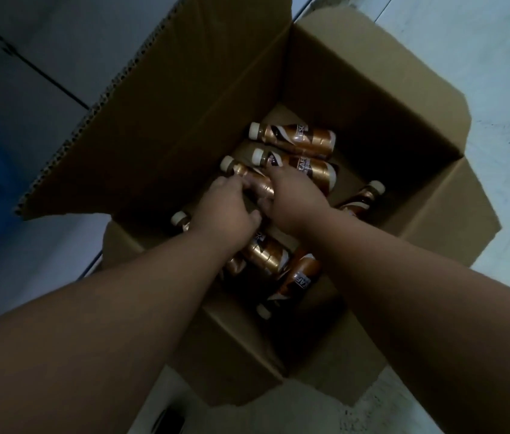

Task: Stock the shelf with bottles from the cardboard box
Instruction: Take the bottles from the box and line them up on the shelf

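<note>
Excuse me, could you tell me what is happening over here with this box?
A person is reaching with both hands into an open brown cardboard box on a pale floor. Gold-brown plastic coffee bottles with cream caps lie loose on their sides inside. The left hand and right hand meet over one gold-brown bottle in the middle of the pile, fingers curled onto it. No shelf is in view, and nothing is lifted out yet.

An open cardboard box (357,98) stands on the pale floor (482,57).
</note>
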Motion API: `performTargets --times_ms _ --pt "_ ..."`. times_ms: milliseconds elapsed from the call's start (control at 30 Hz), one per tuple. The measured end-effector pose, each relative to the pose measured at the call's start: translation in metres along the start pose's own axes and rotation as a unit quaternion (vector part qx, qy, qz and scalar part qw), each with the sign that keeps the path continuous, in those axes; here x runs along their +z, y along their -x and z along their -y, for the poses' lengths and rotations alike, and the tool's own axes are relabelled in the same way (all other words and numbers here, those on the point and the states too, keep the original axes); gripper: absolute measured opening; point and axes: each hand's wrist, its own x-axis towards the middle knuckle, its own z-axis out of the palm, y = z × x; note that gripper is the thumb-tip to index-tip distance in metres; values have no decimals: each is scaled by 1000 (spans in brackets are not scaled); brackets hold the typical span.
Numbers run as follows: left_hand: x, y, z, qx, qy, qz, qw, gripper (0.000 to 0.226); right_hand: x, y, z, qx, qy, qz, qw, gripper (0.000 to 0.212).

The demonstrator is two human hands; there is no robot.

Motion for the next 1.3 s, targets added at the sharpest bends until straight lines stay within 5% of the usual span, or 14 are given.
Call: performTargets --times_ms 133,367,533,700,900,1067,1233,1300 --pt "15 -24 18 -44 47 9 998 55 21 -21 -2 15 130 9 991 59" --pt "15 -46 26 -154 175 15 972 44 46 -29 5 128 -75 22 989 84" --pt "-8 -31 14 -154 250 17 956 40 2 -10 4 172 -256 5 951 72" --pt "-57 19 -41 -69 312 84 944 29 -84 41 21 151 -407 -34 900 83" --pt "-122 77 -110 -18 410 92 907 14 -168 100 56 106 -561 -85 817 41" --pt "-169 127 -120 102 391 65 913 36 -231 144 87 23 -509 -114 853 26" --pt "-220 169 -128 182 425 30 886 16 -282 187 142 -74 -437 -168 880 21" --pt "-243 187 -124 212 400 -8 891 35 -296 202 167 -101 -415 -190 884 23"
